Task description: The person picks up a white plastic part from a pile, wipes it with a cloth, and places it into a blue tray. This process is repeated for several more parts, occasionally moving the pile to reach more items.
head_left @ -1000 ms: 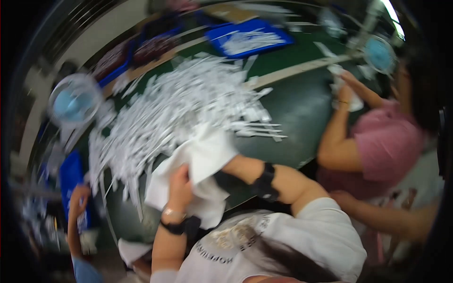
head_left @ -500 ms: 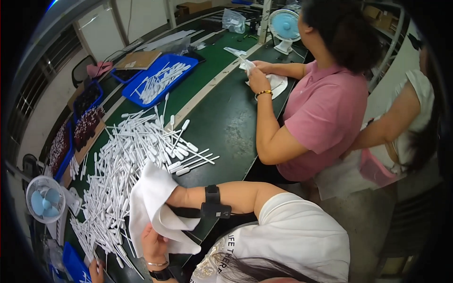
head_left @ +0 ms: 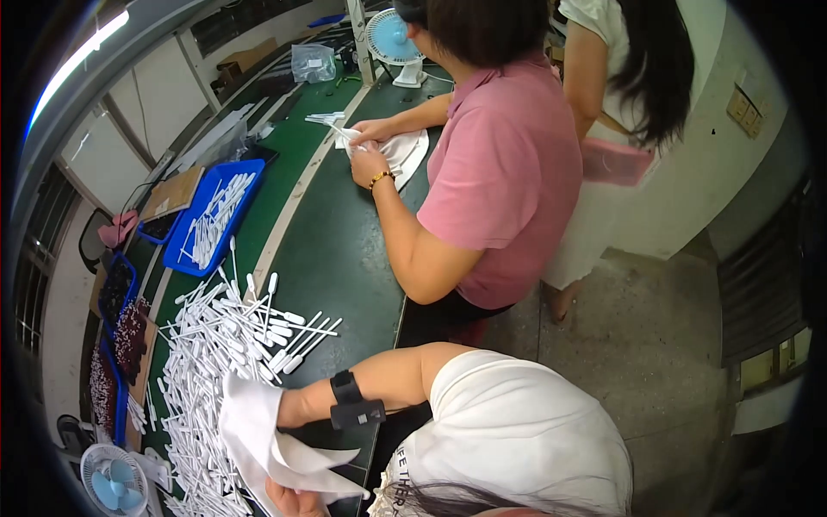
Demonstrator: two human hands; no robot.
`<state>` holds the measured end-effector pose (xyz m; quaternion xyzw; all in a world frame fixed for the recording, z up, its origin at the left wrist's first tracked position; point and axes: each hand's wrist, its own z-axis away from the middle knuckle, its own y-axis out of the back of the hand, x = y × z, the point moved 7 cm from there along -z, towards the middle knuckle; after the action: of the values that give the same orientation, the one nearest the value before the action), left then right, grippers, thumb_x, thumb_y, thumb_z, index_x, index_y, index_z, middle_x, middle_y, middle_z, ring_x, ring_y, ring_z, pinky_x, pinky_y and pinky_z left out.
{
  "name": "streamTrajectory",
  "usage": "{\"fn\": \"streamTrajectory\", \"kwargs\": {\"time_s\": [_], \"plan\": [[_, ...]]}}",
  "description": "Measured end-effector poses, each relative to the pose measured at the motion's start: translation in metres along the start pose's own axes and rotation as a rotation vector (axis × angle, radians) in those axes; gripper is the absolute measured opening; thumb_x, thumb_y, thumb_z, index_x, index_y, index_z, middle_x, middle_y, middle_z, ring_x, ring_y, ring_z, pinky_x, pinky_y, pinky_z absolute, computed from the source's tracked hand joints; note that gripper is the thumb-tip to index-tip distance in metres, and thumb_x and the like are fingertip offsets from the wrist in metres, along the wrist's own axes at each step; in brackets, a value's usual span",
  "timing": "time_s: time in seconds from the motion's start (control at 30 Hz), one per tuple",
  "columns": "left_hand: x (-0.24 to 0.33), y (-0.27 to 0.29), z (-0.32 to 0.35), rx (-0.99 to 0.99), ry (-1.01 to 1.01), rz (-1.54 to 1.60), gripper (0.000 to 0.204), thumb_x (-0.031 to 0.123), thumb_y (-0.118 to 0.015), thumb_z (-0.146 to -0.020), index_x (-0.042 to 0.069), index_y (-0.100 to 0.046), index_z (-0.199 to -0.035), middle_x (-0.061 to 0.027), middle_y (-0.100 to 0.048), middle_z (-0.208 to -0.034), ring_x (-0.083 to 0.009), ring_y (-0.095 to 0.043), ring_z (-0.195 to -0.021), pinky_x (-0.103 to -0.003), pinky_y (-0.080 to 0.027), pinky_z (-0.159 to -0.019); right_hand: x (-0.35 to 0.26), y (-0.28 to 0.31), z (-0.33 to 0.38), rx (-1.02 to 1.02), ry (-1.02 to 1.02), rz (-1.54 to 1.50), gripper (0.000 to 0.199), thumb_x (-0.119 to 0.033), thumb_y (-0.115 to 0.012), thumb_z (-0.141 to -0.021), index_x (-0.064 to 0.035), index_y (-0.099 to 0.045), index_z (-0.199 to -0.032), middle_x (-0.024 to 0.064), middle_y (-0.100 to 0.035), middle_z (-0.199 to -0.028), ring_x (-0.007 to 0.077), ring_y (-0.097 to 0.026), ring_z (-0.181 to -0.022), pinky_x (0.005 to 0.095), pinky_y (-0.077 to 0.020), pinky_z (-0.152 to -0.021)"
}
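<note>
A white cloth hangs in folds over the near edge of a heap of white sticks with thick ends. My right hand reaches in under the cloth's upper part; its fingers are hidden there. Lower down, my left hand is closed on the cloth's lower fold, partly cut off by the picture's bottom edge. I cannot make out whether a stick lies inside the cloth.
Beyond the heap stands a blue tray holding more sticks. A small fan is at lower left. A co-worker in pink handles a white cloth at the dark green table. Another person stands behind beside a pink basket.
The view has swung to the right, so everything sits further left and lower. A hand at the lower left has left the picture. Both my hands stay at the cloth.
</note>
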<state>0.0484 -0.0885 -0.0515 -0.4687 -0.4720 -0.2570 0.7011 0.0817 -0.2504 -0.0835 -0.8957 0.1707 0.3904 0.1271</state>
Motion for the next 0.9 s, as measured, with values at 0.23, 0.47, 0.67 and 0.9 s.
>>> {"fn": "streamTrajectory", "kwargs": {"time_s": [0.23,0.47,0.67,0.9], "plan": [[0.015,0.001,0.001,0.349,-0.08,-0.161,0.018,0.014,-0.044,-0.083,0.001,-0.053,-0.093,-0.005,-0.056,-0.079,-0.0129,-0.054,-0.071,-0.024,-0.045,-0.062,0.002,-0.007,0.004,0.065,-0.122,0.137,0.024,-0.009,-0.053,-0.073,-0.0038,-0.056,-0.095,0.0137,-0.054,-0.098,0.0254,-0.05,-0.09,0.0313,-0.0381,-0.078],[0.043,0.003,0.014,0.299,-0.406,-1.068,0.009,0.009,-0.05,-0.079,0.001,-0.052,-0.083,-0.004,-0.054,-0.073,-0.0105,-0.051,-0.063,-0.021,-0.042,-0.055,-0.043,0.005,-0.002,0.15,-0.211,0.375,0.014,-0.013,-0.051,-0.078,-0.0047,-0.059,-0.085,0.0121,-0.058,-0.085,0.0221,-0.054,-0.074,0.0293,-0.0421,-0.064],[0.053,0.0,0.045,0.207,0.013,-0.237,0.007,0.01,-0.047,-0.082,0.004,-0.049,-0.078,-0.002,-0.047,-0.065,-0.009,-0.043,-0.055,-0.02,-0.036,-0.047,-0.084,0.005,0.001,-0.089,-0.447,0.035,0.019,-0.017,-0.053,-0.079,-0.0049,-0.058,-0.093,0.0106,-0.059,-0.09,0.0231,-0.055,-0.084,0.0307,-0.0423,-0.073],[0.048,0.029,0.105,0.329,-0.025,-0.652,0.011,0.006,-0.052,-0.075,0.001,-0.053,-0.085,-0.0115,-0.05,-0.079,-0.0225,-0.045,-0.069,-0.03,-0.038,-0.059,-0.098,-0.028,0.005,-0.292,0.335,0.219,0.034,-0.02,-0.057,-0.078,-0.0049,-0.053,-0.109,0.0147,-0.052,-0.109,0.0272,-0.048,-0.101,0.0361,-0.035,-0.089]]}}
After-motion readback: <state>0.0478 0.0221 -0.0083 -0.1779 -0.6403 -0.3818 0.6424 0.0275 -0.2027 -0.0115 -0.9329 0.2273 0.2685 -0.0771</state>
